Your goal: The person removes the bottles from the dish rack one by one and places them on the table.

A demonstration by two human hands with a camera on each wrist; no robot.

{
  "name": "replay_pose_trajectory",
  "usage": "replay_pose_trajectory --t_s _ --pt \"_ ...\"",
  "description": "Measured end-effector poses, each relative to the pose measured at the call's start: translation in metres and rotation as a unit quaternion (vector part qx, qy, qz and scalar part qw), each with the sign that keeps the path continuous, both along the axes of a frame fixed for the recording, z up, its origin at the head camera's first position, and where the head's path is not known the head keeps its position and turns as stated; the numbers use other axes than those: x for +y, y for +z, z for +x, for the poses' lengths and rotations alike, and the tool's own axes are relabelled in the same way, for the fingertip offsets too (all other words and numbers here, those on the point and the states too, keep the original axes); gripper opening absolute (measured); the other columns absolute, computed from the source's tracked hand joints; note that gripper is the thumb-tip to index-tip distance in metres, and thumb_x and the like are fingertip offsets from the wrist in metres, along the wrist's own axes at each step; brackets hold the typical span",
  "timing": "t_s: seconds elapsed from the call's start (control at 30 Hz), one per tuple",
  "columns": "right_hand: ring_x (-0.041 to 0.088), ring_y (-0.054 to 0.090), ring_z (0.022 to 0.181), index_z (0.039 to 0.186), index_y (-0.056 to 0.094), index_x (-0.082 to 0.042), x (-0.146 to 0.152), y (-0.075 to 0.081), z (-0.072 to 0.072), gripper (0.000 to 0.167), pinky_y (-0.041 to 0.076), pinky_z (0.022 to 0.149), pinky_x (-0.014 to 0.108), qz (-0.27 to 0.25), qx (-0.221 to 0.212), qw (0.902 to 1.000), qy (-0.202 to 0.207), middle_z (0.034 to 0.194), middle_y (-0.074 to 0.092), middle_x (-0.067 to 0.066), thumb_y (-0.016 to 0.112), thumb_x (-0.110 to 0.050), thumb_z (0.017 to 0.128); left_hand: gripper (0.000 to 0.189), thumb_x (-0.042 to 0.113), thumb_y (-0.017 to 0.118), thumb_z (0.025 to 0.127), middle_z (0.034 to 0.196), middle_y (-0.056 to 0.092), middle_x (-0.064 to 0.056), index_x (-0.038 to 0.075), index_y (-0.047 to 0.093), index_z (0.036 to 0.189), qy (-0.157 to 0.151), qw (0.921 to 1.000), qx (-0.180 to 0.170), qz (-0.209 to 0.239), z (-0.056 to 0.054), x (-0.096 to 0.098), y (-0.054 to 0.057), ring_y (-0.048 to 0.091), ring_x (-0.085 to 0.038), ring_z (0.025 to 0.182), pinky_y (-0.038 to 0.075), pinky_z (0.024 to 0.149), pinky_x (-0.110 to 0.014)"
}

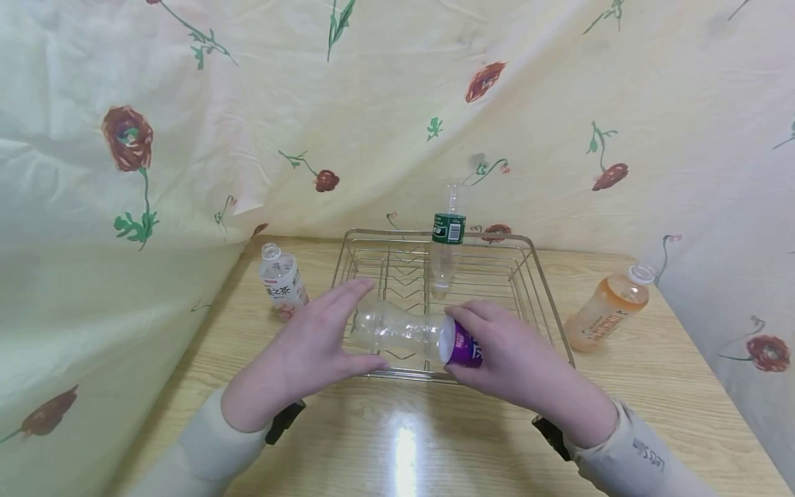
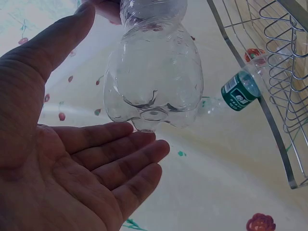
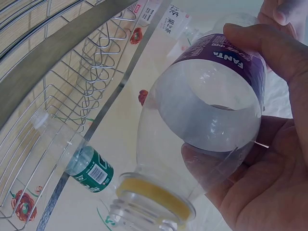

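Observation:
A clear plastic Fanta bottle (image 1: 397,328) with a purple label (image 3: 216,50) lies sideways over the front of a wire rack (image 1: 413,375). My right hand (image 1: 512,348) grips it around the label, thumb and fingers on opposite sides. The bottle's neck, with a yellow ring (image 3: 154,196) and no cap, points toward the right wrist. At the base end, my left hand (image 1: 310,352) has its fingers straight and thumb spread, fingertips right at the bottle bottom in the left wrist view. A green-labelled bottle (image 1: 448,229) leans upside down at the rack's back rim.
Left of the rack stands a clear bottle with a white and pink label (image 1: 283,284). An orange-tinted bottle (image 1: 604,314) is at its right side. Wooden tabletop (image 1: 348,428) shows in front, and a flowered cloth (image 1: 385,124) hangs behind and at both sides.

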State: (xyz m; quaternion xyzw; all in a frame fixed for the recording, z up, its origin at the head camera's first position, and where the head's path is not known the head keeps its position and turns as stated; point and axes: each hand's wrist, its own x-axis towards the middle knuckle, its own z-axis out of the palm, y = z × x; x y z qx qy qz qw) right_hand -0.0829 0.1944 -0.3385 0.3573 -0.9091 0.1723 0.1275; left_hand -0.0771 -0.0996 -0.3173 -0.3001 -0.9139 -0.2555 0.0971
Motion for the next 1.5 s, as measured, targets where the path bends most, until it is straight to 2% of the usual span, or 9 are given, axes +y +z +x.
replay_pose_trajectory --t_s 0.23,0.5,0.77,0.93,1.2,1.5 --pt "0.02 0.064 0.097 0.128 0.065 0.002 -0.003 0.0 0.001 0.071 0.059 0.078 0.034 0.006 0.005 1.0 0.006 0.116 0.066 0.007 0.092 -0.032 0.072 0.104 0.046 0.093 0.071 0.152 0.047 -0.014 0.004 0.042 0.152 -0.01 0.9999 -0.004 -0.01 0.001 0.002 0.001 0.045 -0.029 0.138 0.038 0.112 -0.044" --pt "0.019 0.063 0.096 0.128 0.066 0.002 -0.01 0.0 0.003 0.069 0.059 0.076 0.033 0.023 0.008 0.9997 0.004 0.114 0.066 0.008 0.091 -0.03 0.072 0.101 0.048 0.093 0.07 0.146 0.053 -0.014 0.002 0.048 0.148 -0.019 0.9993 0.009 -0.03 0.001 0.007 0.003 0.05 -0.029 0.133 0.041 0.11 -0.043" --pt "0.021 0.063 0.099 0.126 0.066 0.002 -0.013 -0.002 0.004 0.068 0.058 0.081 0.036 0.028 0.024 0.9992 0.012 0.114 0.066 0.007 0.09 -0.03 0.071 0.101 0.049 0.093 0.069 0.143 0.055 -0.016 0.001 0.049 0.146 -0.029 0.9978 0.005 -0.059 0.001 0.012 0.001 0.053 -0.03 0.13 0.043 0.109 -0.043" --pt "0.017 0.061 0.093 0.125 0.067 0.0 -0.017 -0.002 0.006 0.065 0.058 0.075 0.033 0.026 0.033 0.9989 0.019 0.11 0.065 0.005 0.089 -0.027 0.071 0.097 0.045 0.093 0.07 0.14 0.057 -0.018 -0.003 0.051 0.143 -0.042 0.9967 -0.001 -0.069 0.001 0.017 -0.001 0.055 -0.032 0.127 0.043 0.108 -0.045" --pt "0.02 0.063 0.096 0.119 0.069 -0.004 -0.023 -0.003 0.007 0.056 0.059 0.073 0.034 0.035 0.06 0.9974 0.02 0.109 0.066 0.004 0.088 -0.026 0.07 0.087 0.042 0.094 0.07 0.125 0.065 -0.014 -0.005 0.057 0.133 -0.061 0.9928 0.049 -0.091 0.001 0.023 -0.007 0.062 -0.028 0.114 0.051 0.1 -0.04" --pt "0.021 0.063 0.097 0.123 0.067 0.001 -0.028 -0.003 0.009 0.064 0.06 0.072 0.034 0.064 0.063 0.9959 0.012 0.112 0.067 0.007 0.088 -0.029 0.071 0.071 0.042 0.095 0.068 0.109 0.066 -0.006 0.001 0.064 0.118 -0.053 0.9869 0.067 -0.137 0.001 0.03 -0.012 0.064 -0.023 0.097 0.055 0.09 -0.038"
